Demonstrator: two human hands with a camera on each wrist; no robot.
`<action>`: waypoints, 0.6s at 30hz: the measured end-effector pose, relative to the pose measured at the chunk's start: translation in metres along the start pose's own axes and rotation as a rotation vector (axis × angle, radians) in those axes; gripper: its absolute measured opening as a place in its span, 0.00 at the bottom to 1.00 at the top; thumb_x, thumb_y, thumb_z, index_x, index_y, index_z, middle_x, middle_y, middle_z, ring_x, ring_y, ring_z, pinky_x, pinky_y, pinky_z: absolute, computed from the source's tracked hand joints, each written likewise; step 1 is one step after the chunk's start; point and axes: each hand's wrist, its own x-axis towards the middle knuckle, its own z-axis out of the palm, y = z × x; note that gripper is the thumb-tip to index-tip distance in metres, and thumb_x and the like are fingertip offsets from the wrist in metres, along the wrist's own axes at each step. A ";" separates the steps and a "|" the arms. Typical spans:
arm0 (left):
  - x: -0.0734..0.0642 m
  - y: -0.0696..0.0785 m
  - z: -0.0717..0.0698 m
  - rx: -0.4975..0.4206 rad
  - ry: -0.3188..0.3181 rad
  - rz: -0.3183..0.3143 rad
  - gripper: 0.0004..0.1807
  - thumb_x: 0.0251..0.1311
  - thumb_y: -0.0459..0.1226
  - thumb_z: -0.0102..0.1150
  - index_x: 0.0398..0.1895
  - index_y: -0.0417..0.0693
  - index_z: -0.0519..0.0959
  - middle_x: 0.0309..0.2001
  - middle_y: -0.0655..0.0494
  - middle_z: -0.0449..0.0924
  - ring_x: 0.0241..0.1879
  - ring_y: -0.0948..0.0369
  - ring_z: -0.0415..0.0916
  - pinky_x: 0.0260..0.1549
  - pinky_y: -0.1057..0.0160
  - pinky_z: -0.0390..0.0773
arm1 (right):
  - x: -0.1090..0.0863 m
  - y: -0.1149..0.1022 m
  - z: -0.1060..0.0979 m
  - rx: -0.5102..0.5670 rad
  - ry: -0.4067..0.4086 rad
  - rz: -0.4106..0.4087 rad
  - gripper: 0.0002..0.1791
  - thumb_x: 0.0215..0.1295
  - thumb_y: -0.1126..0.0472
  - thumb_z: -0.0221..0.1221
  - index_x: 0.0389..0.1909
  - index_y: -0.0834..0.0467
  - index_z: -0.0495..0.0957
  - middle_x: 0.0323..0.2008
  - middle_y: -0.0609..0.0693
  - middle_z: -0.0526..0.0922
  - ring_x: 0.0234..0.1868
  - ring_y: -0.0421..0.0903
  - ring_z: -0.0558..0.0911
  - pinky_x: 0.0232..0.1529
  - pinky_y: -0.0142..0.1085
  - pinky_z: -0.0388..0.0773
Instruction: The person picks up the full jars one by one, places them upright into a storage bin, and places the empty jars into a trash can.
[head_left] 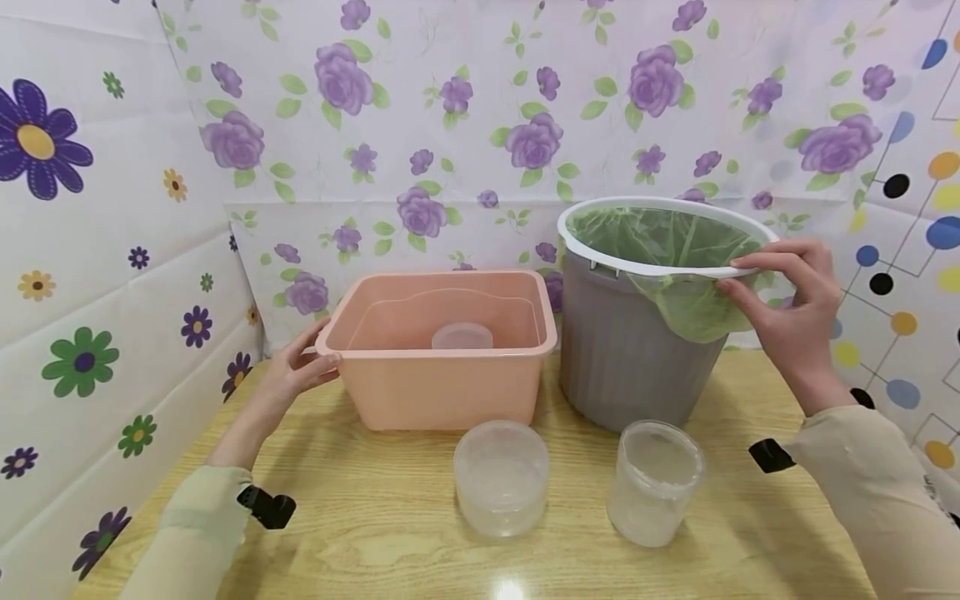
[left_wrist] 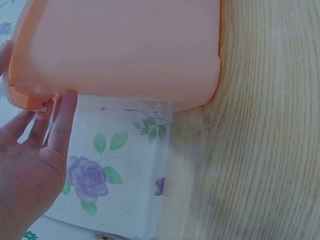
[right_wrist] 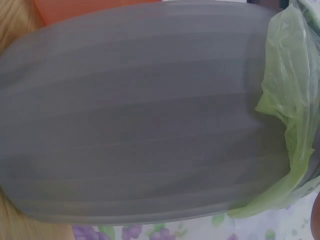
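My left hand [head_left: 288, 371] holds the left end of a pink plastic basin [head_left: 442, 392] by its rim. In the left wrist view, fingers [left_wrist: 62, 122] of that hand touch the underside of the rim. Inside the basin lies a clear round plastic piece [head_left: 462, 337], partly hidden by the front wall. My right hand [head_left: 798, 292] pinches the white rim ring [head_left: 667, 268] of a grey trash can [head_left: 637, 350], index finger on top and thumb below. A green trash bag [head_left: 697, 308] lines the can and hangs over its front right edge.
A low, round, clear container [head_left: 501, 479] stands in front of the basin. A taller clear container [head_left: 654, 483] stands before the trash can. All rest on a wood-grain table [head_left: 360, 517], with flowered sheeting [head_left: 465, 125] behind and patterned sheets at both sides.
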 end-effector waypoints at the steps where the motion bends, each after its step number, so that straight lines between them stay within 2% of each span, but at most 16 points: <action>1: 0.000 0.000 0.000 0.000 -0.002 0.000 0.39 0.72 0.41 0.52 0.81 0.52 0.45 0.74 0.36 0.54 0.50 0.78 0.76 0.50 0.72 0.81 | 0.000 0.001 0.001 0.008 0.006 0.005 0.15 0.47 0.66 0.75 0.33 0.71 0.85 0.40 0.32 0.78 0.49 0.35 0.72 0.56 0.30 0.62; 14: -0.001 0.004 -0.002 -0.008 -0.035 -0.015 0.39 0.73 0.41 0.51 0.81 0.56 0.44 0.72 0.37 0.56 0.52 0.78 0.75 0.52 0.71 0.80 | -0.002 0.007 0.001 0.101 0.006 0.051 0.13 0.47 0.71 0.74 0.33 0.73 0.83 0.40 0.36 0.79 0.50 0.39 0.72 0.55 0.29 0.64; 18: -0.005 0.012 -0.005 0.076 -0.053 -0.041 0.40 0.73 0.43 0.52 0.81 0.56 0.43 0.74 0.39 0.55 0.55 0.74 0.75 0.56 0.65 0.79 | -0.003 0.008 0.001 0.129 -0.002 0.076 0.13 0.47 0.74 0.73 0.34 0.75 0.83 0.40 0.38 0.78 0.50 0.40 0.72 0.52 0.28 0.67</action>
